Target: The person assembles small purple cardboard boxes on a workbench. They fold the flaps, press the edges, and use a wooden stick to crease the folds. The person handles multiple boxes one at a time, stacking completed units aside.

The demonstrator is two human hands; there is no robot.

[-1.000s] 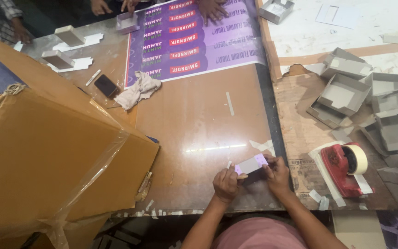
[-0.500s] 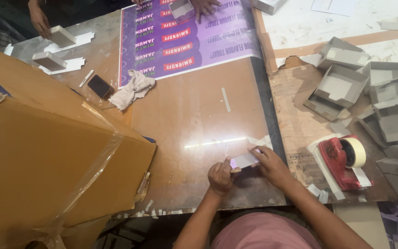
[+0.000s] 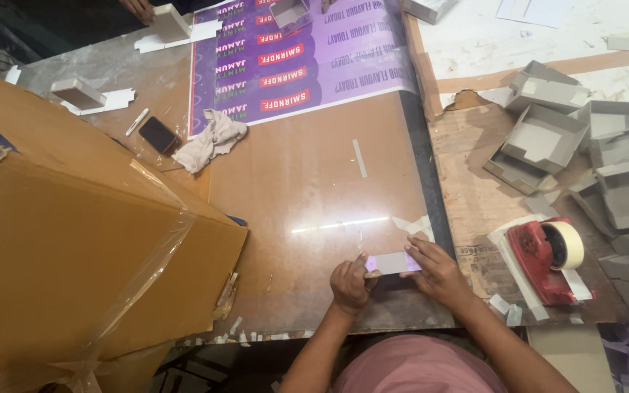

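A small pale card piece with a purple tint (image 3: 392, 263) lies flat on the brown tabletop (image 3: 307, 196) near its front edge. My left hand (image 3: 350, 284) pinches its left end. My right hand (image 3: 437, 271) presses on its right end with fingers spread over it. Both hands rest on the table, close to my body.
A large brown carton with loose tape (image 3: 74, 255) fills the left. A red tape dispenser (image 3: 547, 258) sits right of my hands, grey folded boxes (image 3: 547, 138) beyond it. A purple printed sheet (image 3: 293, 58), cloth (image 3: 209, 142), phone (image 3: 158, 135) and another person's hand (image 3: 140, 9) lie farther off.
The view has shifted slightly. My hands stay on the small card piece, moved a little to the right along the table's front edge.
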